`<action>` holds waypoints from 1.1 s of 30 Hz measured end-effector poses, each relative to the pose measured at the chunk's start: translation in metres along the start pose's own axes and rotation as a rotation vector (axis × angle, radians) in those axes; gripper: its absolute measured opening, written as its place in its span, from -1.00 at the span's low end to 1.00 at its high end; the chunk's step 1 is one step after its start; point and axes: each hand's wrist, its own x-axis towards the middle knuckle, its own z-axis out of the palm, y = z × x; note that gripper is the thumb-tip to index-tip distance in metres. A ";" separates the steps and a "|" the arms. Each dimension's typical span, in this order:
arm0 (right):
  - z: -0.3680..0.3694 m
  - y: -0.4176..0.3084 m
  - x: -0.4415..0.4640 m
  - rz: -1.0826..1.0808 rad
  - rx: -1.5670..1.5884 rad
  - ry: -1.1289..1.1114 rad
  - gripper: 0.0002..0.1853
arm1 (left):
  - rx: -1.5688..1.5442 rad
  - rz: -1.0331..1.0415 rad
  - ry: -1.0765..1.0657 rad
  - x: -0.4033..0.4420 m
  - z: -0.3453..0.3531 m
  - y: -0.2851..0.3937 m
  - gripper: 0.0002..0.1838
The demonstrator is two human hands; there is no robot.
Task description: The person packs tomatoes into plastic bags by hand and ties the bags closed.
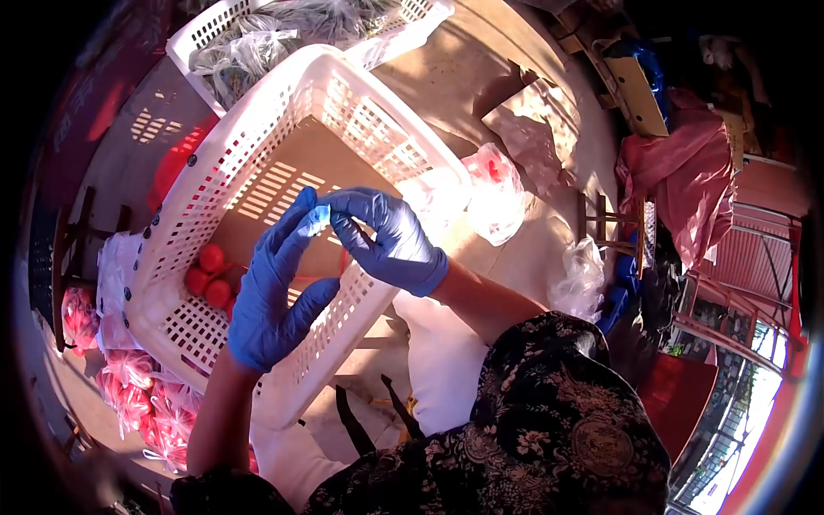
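Observation:
Both hands wear blue gloves and meet above a large white perforated basket [412, 129]. My left hand [279, 287] has its fingers stretched out and its thumb well apart. At its fingertips my right hand [386, 240] is bent into a pinch. A pale, bright spot [319, 216] shows where the fingertips touch; whether it is glove material or a small object cannot be made out. Beneath the hands, several round red things [206, 276] lie in the basket's lower left corner, on its brown bottom.
Behind stands another white basket [403, 39] with clear bags of greenery [257, 51]. Bags of red items [150, 395] lie at lower left. A red-and-clear bag [496, 193] is right of the basket. Farther right are a wooden stool [609, 225] and red cloth [682, 172].

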 end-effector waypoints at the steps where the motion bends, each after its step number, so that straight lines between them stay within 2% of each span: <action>1: -0.026 0.010 -0.004 -0.018 -0.060 0.092 -0.78 | -0.060 0.009 -0.022 0.019 0.014 -0.001 -0.36; 2: -0.054 0.022 -0.005 -0.042 -0.123 0.177 -0.76 | -0.163 -0.025 -0.021 0.040 0.031 0.000 -0.45; 4: -0.100 0.059 -0.019 0.040 -0.173 0.455 -0.75 | -0.198 -0.037 0.001 0.075 0.067 0.000 -0.54; 5: -0.123 0.073 -0.028 0.114 -0.351 0.556 -0.70 | -0.300 0.039 0.075 0.090 0.088 0.001 -0.61; 6: -0.147 0.088 -0.035 0.184 -0.533 0.652 -0.62 | -0.380 0.028 0.071 0.101 0.106 0.000 -0.65; 8: -0.182 0.156 -0.074 0.441 -0.860 0.758 -0.31 | -0.489 -0.075 0.085 0.118 0.136 0.007 -0.67; 9: -0.190 0.181 -0.089 0.625 -0.864 0.797 -0.07 | -0.542 -0.105 0.087 0.123 0.150 0.010 -0.68; 10: -0.200 0.189 -0.103 0.804 -0.834 0.714 -0.01 | -0.697 -0.205 0.091 0.127 0.162 0.018 -0.70; 12: -0.201 0.229 -0.137 0.993 -0.747 0.732 -0.12 | -0.562 -0.120 0.036 0.124 0.181 0.009 -0.71; 14: -0.202 0.285 -0.174 1.004 0.001 0.673 -0.27 | -0.622 -0.218 0.033 0.119 0.193 0.011 -0.73; 15: -0.207 0.309 -0.188 0.933 0.071 0.644 -0.40 | -0.554 -0.214 0.027 0.116 0.198 0.008 -0.74; 16: -0.214 0.306 -0.184 1.042 -0.277 0.631 -0.42 | -0.485 -0.210 0.023 0.113 0.201 0.006 -0.74; 18: -0.227 0.286 -0.168 1.202 -0.986 0.546 -0.45 | -0.549 -0.353 0.011 0.109 0.200 0.013 -0.76; 19: -0.231 0.298 -0.171 1.115 -1.135 0.629 -0.46 | -0.578 -0.422 0.008 0.108 0.198 0.016 -0.76; 20: -0.237 0.305 -0.168 1.014 -1.278 0.711 -0.45 | -0.562 -0.392 0.008 0.108 0.199 0.015 -0.77; 22: -0.254 0.309 -0.156 1.405 -0.886 0.825 -0.22 | -0.513 -0.357 0.043 0.104 0.200 0.012 -0.77; 23: -0.260 0.338 -0.168 1.395 -0.720 0.889 -0.12 | -0.479 -0.304 0.057 0.107 0.202 0.010 -0.80; 24: -0.267 0.378 -0.183 1.386 -0.547 0.934 -0.03 | -0.470 -0.336 0.103 0.104 0.205 0.011 -0.81; 26: -0.273 0.404 -0.183 1.231 -0.335 0.764 -0.32 | -0.481 -0.355 0.104 0.103 0.206 0.011 -0.83; 27: -0.275 0.428 -0.187 1.096 -0.320 0.828 -0.56 | -0.527 -0.316 0.153 0.100 0.210 0.008 -0.83; 28: -0.267 0.388 -0.161 1.032 -0.105 1.012 -0.65 | -0.487 -0.302 0.114 0.099 0.208 0.007 -0.82; 29: -0.271 0.373 -0.157 1.047 -0.605 0.678 -0.65 | -0.454 -0.313 0.111 0.098 0.206 0.007 -0.82; 31: -0.270 0.336 -0.147 0.811 -0.914 0.401 -0.67 | -0.434 -0.334 0.092 0.096 0.201 0.007 -0.82; 33: -0.269 0.317 -0.151 0.708 -0.076 0.826 -0.68 | -0.458 -0.361 0.064 0.092 0.197 0.007 -0.82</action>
